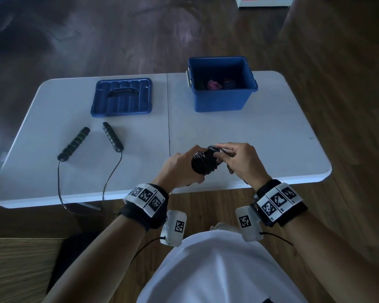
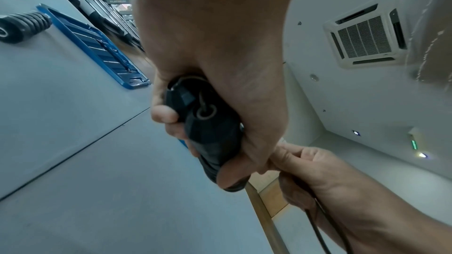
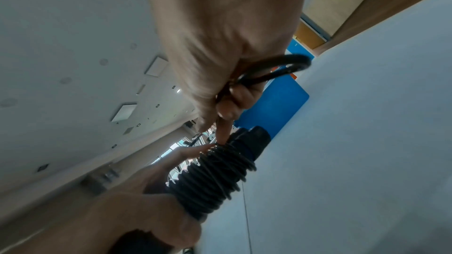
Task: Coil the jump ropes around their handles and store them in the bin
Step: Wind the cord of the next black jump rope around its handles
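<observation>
Over the table's near edge, my left hand [image 1: 182, 165] grips a black jump rope's paired handles [image 1: 202, 164], most of the cord coiled round them. The handle ends [image 2: 208, 123] show inside my left fist. My right hand [image 1: 239, 159] pinches a small loop of the cord [image 3: 276, 70] just above the coil [image 3: 215, 179]. A second black rope lies uncoiled at the left: one handle with green rings [image 1: 74, 142], one plain handle [image 1: 112, 136], its cord [image 1: 60, 189] hanging over the front edge. The open blue bin [image 1: 222, 101] stands at the back right.
The bin's blue lid [image 1: 122, 97] lies upside down at the back left of the white folding table [image 1: 260, 138]. Coiled ropes, one pink [image 1: 214, 85], sit on the bin's floor. Dark wooden floor surrounds the table.
</observation>
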